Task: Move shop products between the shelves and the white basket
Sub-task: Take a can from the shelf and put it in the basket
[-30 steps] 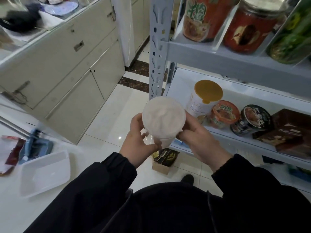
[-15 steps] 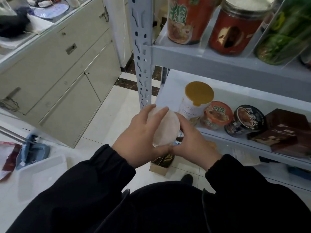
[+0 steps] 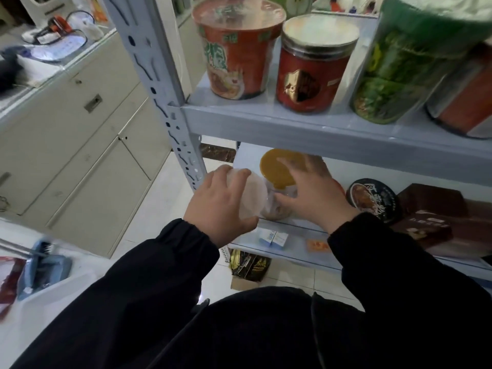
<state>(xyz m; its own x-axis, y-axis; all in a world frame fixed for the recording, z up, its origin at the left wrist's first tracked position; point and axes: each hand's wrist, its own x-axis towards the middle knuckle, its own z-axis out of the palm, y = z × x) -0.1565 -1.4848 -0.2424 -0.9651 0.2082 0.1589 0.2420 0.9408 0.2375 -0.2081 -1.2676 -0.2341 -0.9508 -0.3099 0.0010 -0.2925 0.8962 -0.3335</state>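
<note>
The left hand [image 3: 223, 209] is gripping the white-lidded jar [image 3: 254, 199] from above, its fingers curling over the rim of the lid and clamping on it. The jar is hanging tilted at the left front corner of the middle shelf [image 3: 298, 231]; whether its base is touching the board is hidden. The right hand [image 3: 316, 195] is gripping nothing: its fingers are lying spread and fairly straight over the yellow-lidded tub [image 3: 274, 169], and the thumb is lying along the jar's clear side.

The jar is looking like light, stiff plastic with loose brownish contents, so it is probably needing little force. The smooth wall is likely being slippery, and a hold on the lid alone is risking the lid coming loose. A grip round the body, with a palm under the base, is seeming safer.

The tub is standing just behind the jar and is crowding the spot. The grey post [image 3: 165, 102] is closing in the left side, and the upper shelf [image 3: 292, 126] is hanging low overhead, so there is little headroom. A black-lidded bowl [image 3: 372, 201] and brown boxes [image 3: 431, 209] are sitting further right, apart from the jar. A red noodle cup [image 3: 237, 49] and a red jar [image 3: 311, 67] are standing above, well apart
</note>
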